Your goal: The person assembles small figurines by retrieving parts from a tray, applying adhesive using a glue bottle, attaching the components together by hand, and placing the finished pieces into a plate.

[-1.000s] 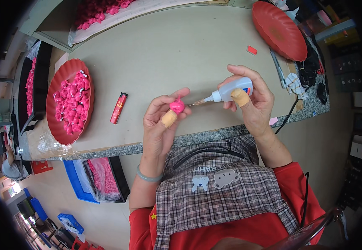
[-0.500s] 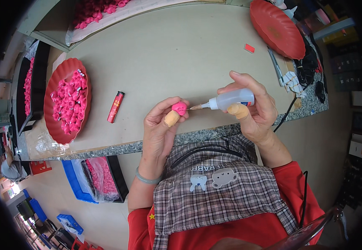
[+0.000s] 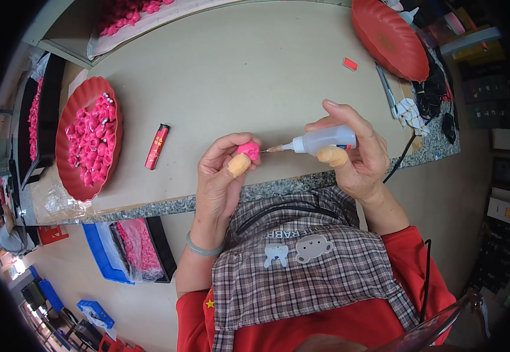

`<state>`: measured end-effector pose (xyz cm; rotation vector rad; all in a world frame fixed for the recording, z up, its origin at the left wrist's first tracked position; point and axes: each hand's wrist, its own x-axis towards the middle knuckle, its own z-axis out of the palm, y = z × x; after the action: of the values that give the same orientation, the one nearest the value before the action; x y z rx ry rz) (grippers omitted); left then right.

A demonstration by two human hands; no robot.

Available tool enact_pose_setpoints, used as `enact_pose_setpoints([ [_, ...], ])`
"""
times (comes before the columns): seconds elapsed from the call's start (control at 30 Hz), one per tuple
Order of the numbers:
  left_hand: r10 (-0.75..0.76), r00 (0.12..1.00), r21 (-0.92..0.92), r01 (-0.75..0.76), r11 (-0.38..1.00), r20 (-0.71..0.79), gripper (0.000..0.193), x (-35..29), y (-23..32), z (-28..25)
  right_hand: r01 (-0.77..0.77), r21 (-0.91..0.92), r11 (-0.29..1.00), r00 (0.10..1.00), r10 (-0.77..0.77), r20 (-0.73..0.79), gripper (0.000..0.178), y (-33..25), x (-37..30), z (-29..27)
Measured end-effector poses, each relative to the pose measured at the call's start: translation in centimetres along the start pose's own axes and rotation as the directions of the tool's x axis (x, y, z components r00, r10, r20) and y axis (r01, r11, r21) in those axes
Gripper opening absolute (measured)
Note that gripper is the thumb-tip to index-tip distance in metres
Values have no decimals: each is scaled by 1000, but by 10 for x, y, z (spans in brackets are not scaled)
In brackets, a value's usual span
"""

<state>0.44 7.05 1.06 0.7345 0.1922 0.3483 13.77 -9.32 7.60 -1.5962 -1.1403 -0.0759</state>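
Between the thumb and fingers of my left hand is a small pink moulded figure piece. My right hand grips a translucent squeeze bottle lying sideways, its thin needle tip pointing left. That tip reaches the right side of the pink piece; whether it touches cannot be made out. Both thumbs wear tan finger covers. The hands are above the table's near edge. To their left lies a red lighter, and beyond it a red scalloped tray full of small pink pieces.
A second red scalloped tray sits at the back right, with a pen, a small red block and black cables near it. Pink pieces also fill a shelf at the back left and a crate below the table edge.
The pink piece has turned a little in my left fingers. The view has shifted slightly; the bottle stays in my right hand with its tip at the piece.
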Motion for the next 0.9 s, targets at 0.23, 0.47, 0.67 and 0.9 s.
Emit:
enact_pose_setpoints([
  [0.23, 0, 1000, 4, 0, 1000, 20, 32, 0, 0, -1, 16, -22, 1000, 1000, -15, 6, 49, 1, -1, 0],
  [0.47, -6, 1000, 10, 5, 1000, 16, 32, 0, 0, -1, 30, -26, 999, 1000, -30, 3, 50, 2, -2, 1],
  [0.67, 1, 1000, 15, -2, 1000, 27, 32, 1, -1, -2, 38, -38, 999, 999, -38, 7, 49, 2, -2, 1],
  [0.9, 2, 1000, -7, -2, 1000, 0, 35, 2, -2, -2, 41, -38, 998, 999, -41, 9, 49, 3, -2, 2],
])
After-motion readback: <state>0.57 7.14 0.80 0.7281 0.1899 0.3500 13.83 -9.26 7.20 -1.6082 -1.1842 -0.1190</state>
